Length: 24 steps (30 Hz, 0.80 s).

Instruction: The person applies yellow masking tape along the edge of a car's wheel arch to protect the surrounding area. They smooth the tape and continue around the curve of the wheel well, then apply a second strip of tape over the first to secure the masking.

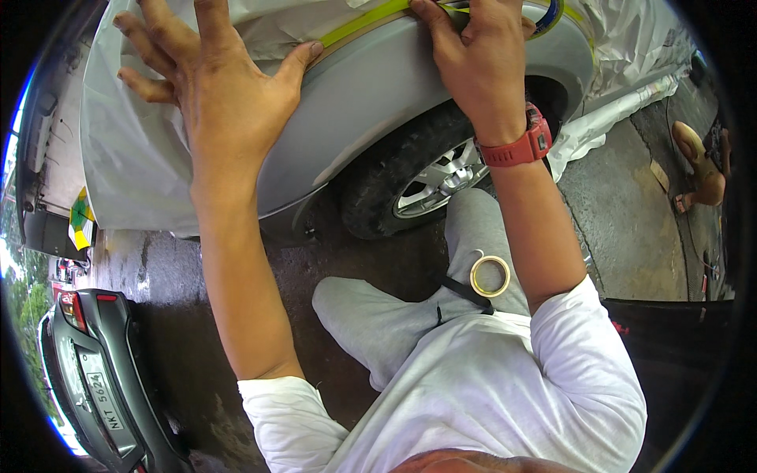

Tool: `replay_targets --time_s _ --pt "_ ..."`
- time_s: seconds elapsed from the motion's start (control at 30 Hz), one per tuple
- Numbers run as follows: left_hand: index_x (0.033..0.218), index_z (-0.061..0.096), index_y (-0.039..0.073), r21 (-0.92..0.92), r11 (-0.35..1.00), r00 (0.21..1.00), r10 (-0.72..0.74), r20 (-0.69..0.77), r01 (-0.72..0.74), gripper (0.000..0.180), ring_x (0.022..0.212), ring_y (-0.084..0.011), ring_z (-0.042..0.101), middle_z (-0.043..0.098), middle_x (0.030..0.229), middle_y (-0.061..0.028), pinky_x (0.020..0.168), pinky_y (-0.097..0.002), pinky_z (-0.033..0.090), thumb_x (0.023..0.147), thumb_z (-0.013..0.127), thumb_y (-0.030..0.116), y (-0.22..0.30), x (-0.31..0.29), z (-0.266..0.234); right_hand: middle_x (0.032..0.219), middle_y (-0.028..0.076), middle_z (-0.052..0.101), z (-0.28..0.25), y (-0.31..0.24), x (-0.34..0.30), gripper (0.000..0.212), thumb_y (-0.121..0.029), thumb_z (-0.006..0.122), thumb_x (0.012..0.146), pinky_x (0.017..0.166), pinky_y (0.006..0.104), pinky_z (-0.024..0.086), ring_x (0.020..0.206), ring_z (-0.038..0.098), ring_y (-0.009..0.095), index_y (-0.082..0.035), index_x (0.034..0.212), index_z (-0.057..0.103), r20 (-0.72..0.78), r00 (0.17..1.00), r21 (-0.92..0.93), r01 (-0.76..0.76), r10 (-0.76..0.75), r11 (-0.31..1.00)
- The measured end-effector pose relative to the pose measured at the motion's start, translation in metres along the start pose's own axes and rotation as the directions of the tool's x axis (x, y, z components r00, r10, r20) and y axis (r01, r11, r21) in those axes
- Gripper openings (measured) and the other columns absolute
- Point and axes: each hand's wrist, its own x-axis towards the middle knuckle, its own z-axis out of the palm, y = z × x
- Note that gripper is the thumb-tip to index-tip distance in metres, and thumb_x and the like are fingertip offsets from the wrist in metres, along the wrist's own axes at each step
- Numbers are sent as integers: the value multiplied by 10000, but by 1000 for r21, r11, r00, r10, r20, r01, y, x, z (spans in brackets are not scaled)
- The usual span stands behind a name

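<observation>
My left hand lies with fingers spread over the pale masking sheet. Its thumb touches a strip of yellow-green masking tape along the edge of a grey car fender. Farther right, my right hand has its thumb against the same strip. Beside its fingers shows a roll of masking tape, blue and yellow at the rim, which the hand grips. The upper frame edge cuts off some fingertips. A red watch is on my right wrist.
Below the fender is a wheel with a black tire, close to my knees. A cream tape roll hangs near my waist. More sheeting covers the car at right. A dark car stands lower left; another person's bare limb shows far right.
</observation>
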Motion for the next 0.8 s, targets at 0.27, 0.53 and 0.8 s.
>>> replay_targets --time_s 0.27,0.53,0.8 --pt "1661 315 338 109 946 923 322 -210 -305 1250 1649 -433 -11 51 1782 -216 1278 -676 22 616 966 126 -28 9 30 934 208 604 -5 -3 -2 154 -62 773 898 864 467 402 920 578 405 -26 958 637 11 1000 19 -24 24 1000" --pt "1655 331 298 54 929 901 367 -232 -365 1226 1649 -434 -10 71 1779 -229 1272 -686 35 608 939 103 -34 12 34 985 181 622 3 9 -1 140 -45 759 883 888 475 390 1009 584 393 -41 954 639 -50 997 35 56 -54 998" --pt "1656 334 293 39 932 905 360 -226 -360 1223 1651 -428 -16 70 1780 -224 1269 -690 36 611 944 110 -26 14 36 978 189 612 -2 4 -2 145 -58 766 889 890 460 399 972 586 387 -42 973 648 -23 1000 38 12 -11 999"
